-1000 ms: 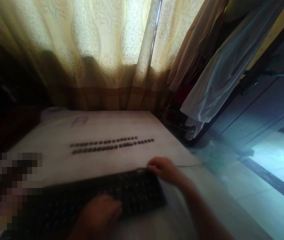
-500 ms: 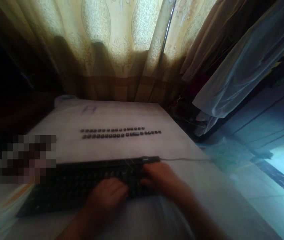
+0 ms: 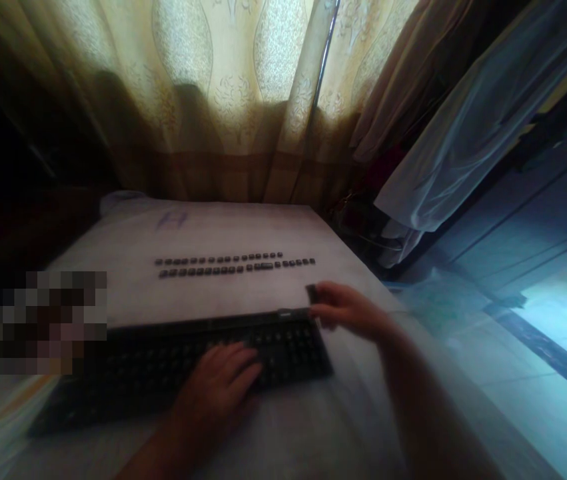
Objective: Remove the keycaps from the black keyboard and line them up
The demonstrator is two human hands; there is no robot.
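A black keyboard (image 3: pixel 163 327) lies across the table, tilted slightly in view. My left hand (image 3: pixel 220 380) rests on its middle keys, palm down with the fingers stretched out. Past the keyboard's far right corner, my right hand (image 3: pixel 346 310) is raised with thumb and fingers pinched around a small dark keycap (image 3: pixel 312 291); blur hides its details. Beyond the keyboard, loose black keycaps stand in two lines, a back row (image 3: pixel 218 259) and a front row (image 3: pixel 223 270) that includes one wider piece.
The table (image 3: pixel 243 227) has a pale cover with a purple mark. A patterned curtain (image 3: pixel 233 100) hangs behind it, and pale cloth (image 3: pixel 428 180) hangs at the right. A blurred-out patch (image 3: pixel 38 323) covers something on the left. Tiled floor (image 3: pixel 528 400) shows at lower right.
My right hand has left the keyboard's right side, moving up and to the right with the small keycap, uncovering the number keys. The left hand stays on the keyboard, its fingers somewhat more spread.
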